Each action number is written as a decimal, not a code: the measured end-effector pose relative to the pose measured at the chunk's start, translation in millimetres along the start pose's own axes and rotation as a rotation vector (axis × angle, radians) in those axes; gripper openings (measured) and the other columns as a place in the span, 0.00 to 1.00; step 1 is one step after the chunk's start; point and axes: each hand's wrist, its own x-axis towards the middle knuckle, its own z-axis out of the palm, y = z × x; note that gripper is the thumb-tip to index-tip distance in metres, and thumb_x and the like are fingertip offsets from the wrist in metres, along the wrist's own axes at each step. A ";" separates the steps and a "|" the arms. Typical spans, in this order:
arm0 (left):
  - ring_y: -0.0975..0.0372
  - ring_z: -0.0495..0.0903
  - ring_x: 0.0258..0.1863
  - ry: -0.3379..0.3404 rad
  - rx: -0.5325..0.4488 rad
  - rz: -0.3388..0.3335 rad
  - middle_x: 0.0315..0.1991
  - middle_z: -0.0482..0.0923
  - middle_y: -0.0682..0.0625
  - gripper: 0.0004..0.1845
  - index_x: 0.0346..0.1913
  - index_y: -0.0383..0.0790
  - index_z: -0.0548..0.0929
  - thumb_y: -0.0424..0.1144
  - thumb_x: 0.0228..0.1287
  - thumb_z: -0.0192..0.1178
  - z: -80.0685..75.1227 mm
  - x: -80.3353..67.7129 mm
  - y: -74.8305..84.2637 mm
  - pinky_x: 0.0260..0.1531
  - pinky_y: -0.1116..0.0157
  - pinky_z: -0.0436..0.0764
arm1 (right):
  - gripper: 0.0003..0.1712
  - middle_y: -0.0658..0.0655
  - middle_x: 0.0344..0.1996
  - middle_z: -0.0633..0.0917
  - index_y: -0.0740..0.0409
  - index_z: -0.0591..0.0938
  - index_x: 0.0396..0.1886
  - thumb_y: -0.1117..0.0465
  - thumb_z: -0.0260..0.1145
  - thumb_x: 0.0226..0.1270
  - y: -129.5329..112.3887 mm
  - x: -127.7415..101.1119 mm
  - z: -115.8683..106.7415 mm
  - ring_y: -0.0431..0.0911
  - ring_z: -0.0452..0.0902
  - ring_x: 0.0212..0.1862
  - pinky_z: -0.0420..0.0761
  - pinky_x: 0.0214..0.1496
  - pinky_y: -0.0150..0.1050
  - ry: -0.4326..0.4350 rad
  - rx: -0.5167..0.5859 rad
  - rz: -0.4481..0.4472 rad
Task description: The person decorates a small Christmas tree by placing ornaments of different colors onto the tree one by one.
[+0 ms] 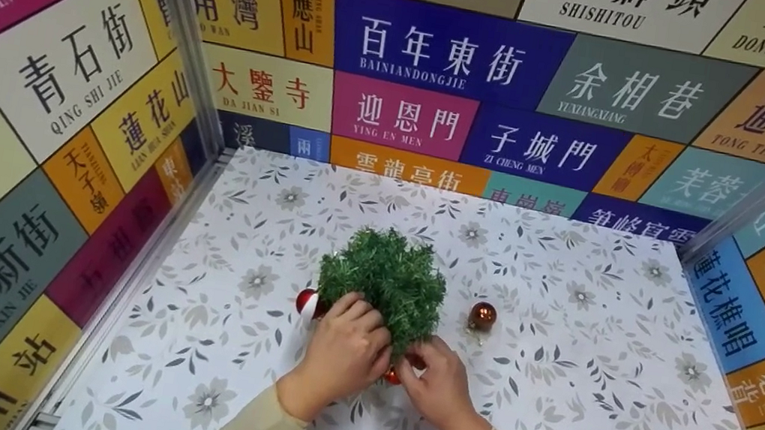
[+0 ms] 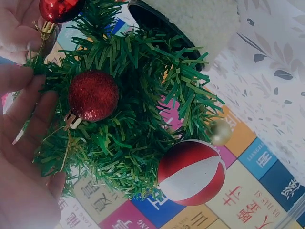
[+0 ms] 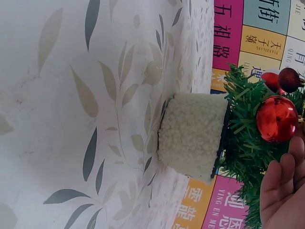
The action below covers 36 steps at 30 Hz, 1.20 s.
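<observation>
A small green tree point(image 1: 383, 283) in a white fleece-covered base point(image 3: 193, 138) stands mid-table. My left hand point(image 1: 361, 329) curls into its near branches and holds them; its fingers point(image 2: 26, 138) lie along the foliage. My right hand point(image 1: 419, 363) pinches a shiny red ball point(image 3: 277, 118) at its gold cap point(image 2: 46, 28), right against the tree's near side. On the tree hang a glittery red ball point(image 2: 93, 94), a red-and-white ball point(image 2: 191, 172) and a small gold ball point(image 2: 219, 132). A dark red ball point(image 3: 289, 78) shows behind the shiny one.
A bronze ball point(image 1: 482, 316) lies loose on the leaf-patterned tablecloth point(image 1: 553, 392), just right of the tree. Walls covered in coloured street-name signs point(image 1: 444, 57) close the table in at the left, back and right.
</observation>
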 end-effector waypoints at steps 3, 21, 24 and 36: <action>0.53 0.79 0.35 -0.001 -0.007 -0.004 0.25 0.78 0.52 0.11 0.18 0.44 0.79 0.41 0.55 0.64 0.4 0.1 0.4 0.61 0.51 0.70 | 0.10 0.43 0.27 0.76 0.46 0.80 0.27 0.67 0.70 0.55 0.1 -0.6 -1.8 0.37 0.73 0.28 0.76 0.28 0.33 -0.002 0.010 0.013; 0.51 0.77 0.38 -0.012 -0.015 -0.087 0.31 0.78 0.50 0.17 0.24 0.44 0.80 0.55 0.52 0.68 -4.7 0.8 1.3 0.60 0.52 0.69 | 0.07 0.43 0.28 0.77 0.46 0.82 0.31 0.63 0.70 0.60 0.5 -1.3 -7.8 0.37 0.73 0.29 0.74 0.28 0.31 0.016 0.048 0.005; 0.51 0.78 0.39 -0.007 0.043 -0.153 0.34 0.78 0.48 0.22 0.29 0.43 0.81 0.61 0.52 0.67 -8.0 1.9 3.9 0.56 0.52 0.72 | 0.04 0.42 0.29 0.78 0.48 0.83 0.33 0.62 0.69 0.60 3.2 -3.0 -10.9 0.37 0.74 0.30 0.76 0.28 0.33 0.013 0.056 -0.004; 0.48 0.78 0.43 -0.291 0.224 -0.387 0.43 0.78 0.42 0.46 0.49 0.36 0.81 0.79 0.50 0.55 -14.5 2.0 12.3 0.48 0.51 0.76 | 0.11 0.39 0.31 0.79 0.45 0.83 0.36 0.65 0.71 0.57 23.5 -13.3 -32.4 0.35 0.75 0.32 0.79 0.31 0.34 -0.052 -0.009 0.046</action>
